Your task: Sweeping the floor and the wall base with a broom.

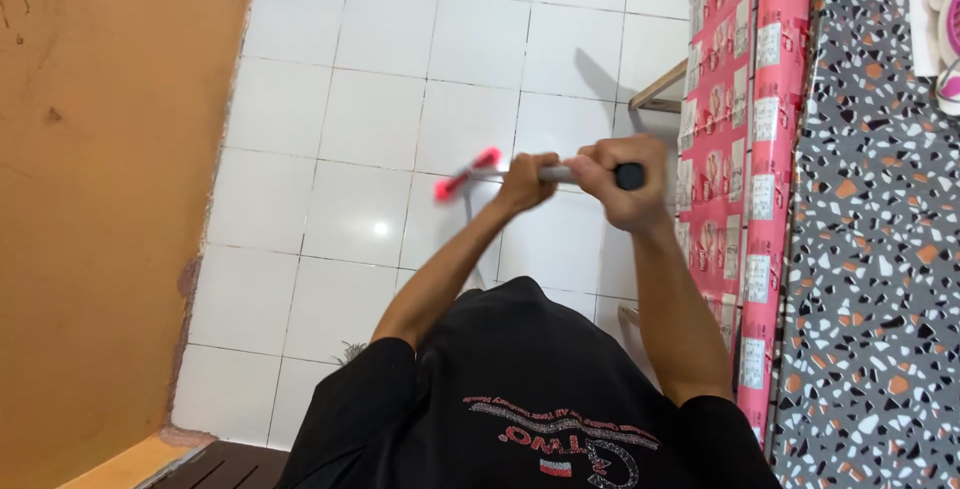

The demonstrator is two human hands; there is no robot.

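Note:
Both my hands grip one long tool with a grey metal handle (556, 175) and a black end cap. My right hand (622, 181) closes around the handle near its black end. My left hand (524, 185) closes around it a little further along. The handle runs left to a pink head (466, 174) that lies low over the white tiled floor (380, 109). My arms reach out from a black shirt with a printed design.
An orange wall (100, 199) runs down the left side. On the right stands a surface with a grey speckled cover (880, 249) and a pink patterned cloth (750, 149) hanging over its edge. A pink and white object (945, 29) lies at the top right.

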